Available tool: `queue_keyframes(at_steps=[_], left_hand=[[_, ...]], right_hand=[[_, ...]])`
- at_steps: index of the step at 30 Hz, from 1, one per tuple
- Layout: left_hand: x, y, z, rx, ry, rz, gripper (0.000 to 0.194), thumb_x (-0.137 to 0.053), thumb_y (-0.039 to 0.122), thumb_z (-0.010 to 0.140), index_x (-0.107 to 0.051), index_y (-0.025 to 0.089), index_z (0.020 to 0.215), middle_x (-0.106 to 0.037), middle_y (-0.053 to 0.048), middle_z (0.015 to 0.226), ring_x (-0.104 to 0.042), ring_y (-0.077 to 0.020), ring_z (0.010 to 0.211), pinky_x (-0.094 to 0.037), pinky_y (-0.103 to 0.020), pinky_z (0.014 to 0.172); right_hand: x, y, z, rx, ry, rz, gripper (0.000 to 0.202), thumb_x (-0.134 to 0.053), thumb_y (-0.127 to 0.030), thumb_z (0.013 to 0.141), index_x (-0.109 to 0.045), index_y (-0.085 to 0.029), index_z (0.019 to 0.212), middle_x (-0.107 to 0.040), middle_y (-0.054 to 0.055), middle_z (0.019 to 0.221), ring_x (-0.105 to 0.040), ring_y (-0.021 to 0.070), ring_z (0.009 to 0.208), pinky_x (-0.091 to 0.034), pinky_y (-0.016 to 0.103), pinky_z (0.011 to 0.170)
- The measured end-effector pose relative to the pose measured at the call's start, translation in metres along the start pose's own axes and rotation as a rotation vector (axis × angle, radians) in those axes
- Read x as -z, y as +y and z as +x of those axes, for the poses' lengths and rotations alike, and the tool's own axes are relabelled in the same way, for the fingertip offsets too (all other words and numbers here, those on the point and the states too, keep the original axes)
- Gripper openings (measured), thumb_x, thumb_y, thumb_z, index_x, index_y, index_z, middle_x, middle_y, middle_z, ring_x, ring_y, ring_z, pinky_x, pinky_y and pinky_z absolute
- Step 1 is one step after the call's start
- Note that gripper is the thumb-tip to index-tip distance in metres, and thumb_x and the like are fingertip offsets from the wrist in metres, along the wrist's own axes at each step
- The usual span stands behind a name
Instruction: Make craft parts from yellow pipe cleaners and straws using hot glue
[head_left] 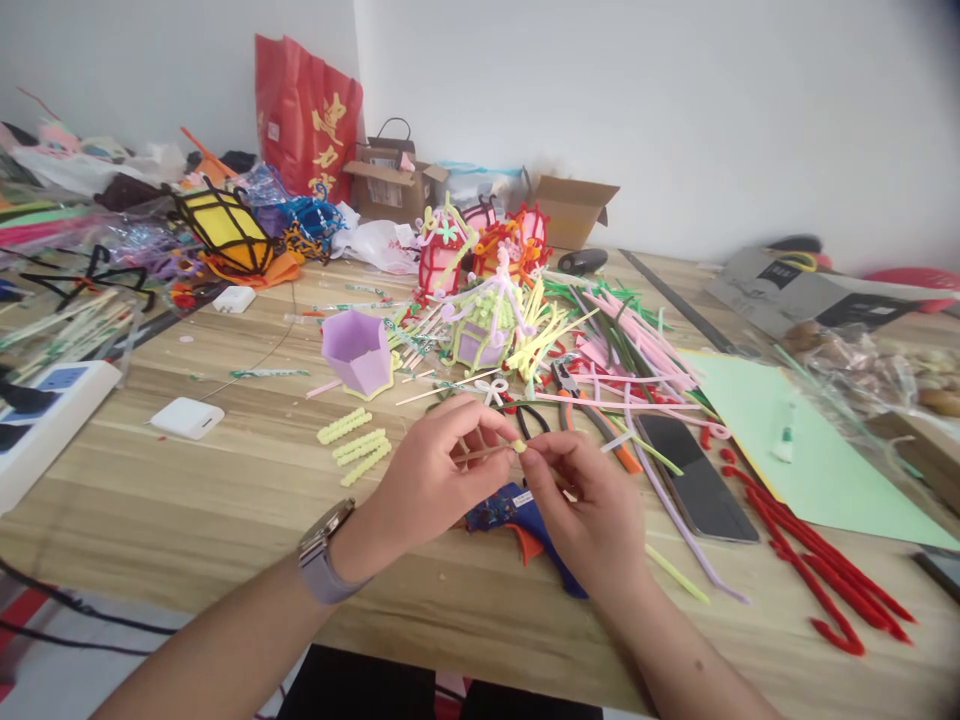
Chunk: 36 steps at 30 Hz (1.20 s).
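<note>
My left hand (442,450), with a watch on its wrist, is closed around a thin wooden stick (480,455). At the stick's tip is a small bit of pale yellow pipe cleaner (519,446), pinched by my right hand (589,500). Both hands' fingertips nearly meet there. Below them lies a blue glue gun (495,508), partly covered by my right hand. Several coiled pale yellow pieces (360,447) rest left of my hands. Behind those, a lilac paper cup shape (356,350) sits near a yellow-and-lilac lantern (480,335).
Orange-handled pliers (626,455) and a phone (697,480) lie on the right, near red pipe cleaners (817,560) and a green sheet (825,450). Pink pipe cleaners (645,340) pile up behind. A white charger (187,418) and a power strip (60,430) are at left.
</note>
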<state>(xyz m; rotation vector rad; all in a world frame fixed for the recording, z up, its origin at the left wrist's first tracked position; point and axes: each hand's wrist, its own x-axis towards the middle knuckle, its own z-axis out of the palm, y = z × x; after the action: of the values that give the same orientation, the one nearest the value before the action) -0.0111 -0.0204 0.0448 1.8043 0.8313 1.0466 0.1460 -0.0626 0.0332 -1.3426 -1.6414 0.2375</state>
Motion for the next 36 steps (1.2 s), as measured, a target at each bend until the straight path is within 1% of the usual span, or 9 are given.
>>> queue_keyframes(at_steps=[4, 8, 11, 15, 18, 22, 27, 32, 36], left_hand=[[-0.001, 0.0, -0.001, -0.008, 0.012, 0.017, 0.008, -0.056, 0.017, 0.084, -0.062, 0.021, 0.089, -0.058, -0.002, 0.089, -0.057, -0.0135, 0.079, -0.047, -0.023, 0.067], [-0.003, 0.0, -0.002, -0.052, 0.025, 0.034, 0.005, -0.06, 0.022, 0.083, -0.059, 0.02, 0.087, -0.054, -0.002, 0.091, -0.053, -0.0114, 0.072, -0.045, -0.022, 0.06], [-0.003, 0.001, -0.004, -0.084, 0.056, 0.047, 0.005, -0.063, 0.023, 0.082, -0.06, 0.02, 0.084, -0.052, -0.001, 0.091, -0.051, -0.0095, 0.069, -0.043, -0.02, 0.058], [-0.002, 0.001, -0.006, -0.12, 0.075, 0.086, 0.007, -0.061, 0.026, 0.085, -0.061, 0.019, 0.084, -0.05, -0.003, 0.096, -0.051, -0.0084, 0.068, -0.044, -0.019, 0.054], [-0.001, 0.001, -0.008, -0.134, 0.075, 0.101, 0.009, -0.058, 0.028, 0.088, -0.061, 0.02, 0.087, -0.048, -0.004, 0.101, -0.053, -0.009, 0.073, -0.046, -0.018, 0.056], [0.0, 0.001, -0.009, -0.144, 0.083, 0.102, 0.01, -0.058, 0.029, 0.088, -0.063, 0.02, 0.088, -0.048, -0.004, 0.099, -0.053, -0.01, 0.075, -0.046, -0.018, 0.056], [0.001, 0.0, -0.007, -0.173, 0.05, 0.011, 0.01, -0.061, 0.029, 0.087, -0.065, 0.019, 0.085, -0.049, -0.003, 0.093, -0.053, -0.0119, 0.08, -0.044, -0.019, 0.057], [0.002, -0.004, -0.005, -0.222, -0.065, -0.143, 0.006, -0.064, 0.026, 0.085, -0.066, 0.02, 0.084, -0.049, -0.003, 0.091, -0.053, -0.0117, 0.082, -0.045, -0.019, 0.059], [0.002, -0.009, -0.003, -0.273, -0.082, -0.252, 0.003, -0.066, 0.024, 0.084, -0.066, 0.021, 0.085, -0.05, -0.004, 0.097, -0.054, -0.0152, 0.095, -0.05, -0.02, 0.065]], right_hand=[[-0.001, -0.003, 0.001, -0.019, -0.006, 0.052, 0.009, -0.054, -0.024, 0.085, -0.058, -0.022, 0.077, -0.064, -0.002, 0.061, -0.057, 0.0103, 0.047, -0.044, 0.019, 0.042], [-0.002, -0.004, 0.001, -0.029, -0.011, 0.107, 0.007, -0.055, -0.023, 0.084, -0.057, -0.022, 0.077, -0.064, -0.002, 0.06, -0.058, 0.0104, 0.047, -0.044, 0.018, 0.041], [-0.001, -0.005, -0.001, 0.009, 0.003, 0.08, 0.006, -0.055, -0.02, 0.084, -0.057, -0.022, 0.078, -0.065, -0.002, 0.063, -0.06, 0.0101, 0.049, -0.046, 0.018, 0.044], [-0.001, -0.005, -0.003, 0.065, 0.001, 0.034, 0.007, -0.055, -0.02, 0.086, -0.057, -0.022, 0.08, -0.065, -0.002, 0.067, -0.06, 0.0099, 0.053, -0.046, 0.018, 0.047], [-0.001, -0.007, -0.005, 0.064, -0.018, 0.031, 0.005, -0.055, -0.022, 0.086, -0.057, -0.022, 0.082, -0.063, -0.002, 0.068, -0.06, 0.0104, 0.053, -0.046, 0.019, 0.048], [0.001, -0.008, -0.005, 0.064, -0.027, 0.068, 0.004, -0.056, -0.022, 0.086, -0.058, -0.022, 0.082, -0.063, -0.001, 0.068, -0.06, 0.0104, 0.054, -0.046, 0.019, 0.048], [0.004, 0.0, -0.002, 0.002, -0.083, 0.238, 0.008, -0.059, -0.027, 0.087, -0.058, -0.021, 0.082, -0.061, -0.001, 0.068, -0.056, 0.0096, 0.053, -0.045, 0.019, 0.047], [0.004, 0.008, 0.002, -0.077, -0.159, 0.447, 0.015, -0.064, -0.036, 0.085, -0.06, -0.021, 0.084, -0.061, 0.0, 0.072, -0.056, 0.0104, 0.059, -0.045, 0.02, 0.052], [0.003, 0.005, 0.004, -0.131, -0.336, 0.712, 0.022, -0.063, -0.041, 0.086, -0.061, -0.022, 0.095, -0.063, 0.001, 0.077, -0.06, 0.0118, 0.067, -0.051, 0.023, 0.06]])
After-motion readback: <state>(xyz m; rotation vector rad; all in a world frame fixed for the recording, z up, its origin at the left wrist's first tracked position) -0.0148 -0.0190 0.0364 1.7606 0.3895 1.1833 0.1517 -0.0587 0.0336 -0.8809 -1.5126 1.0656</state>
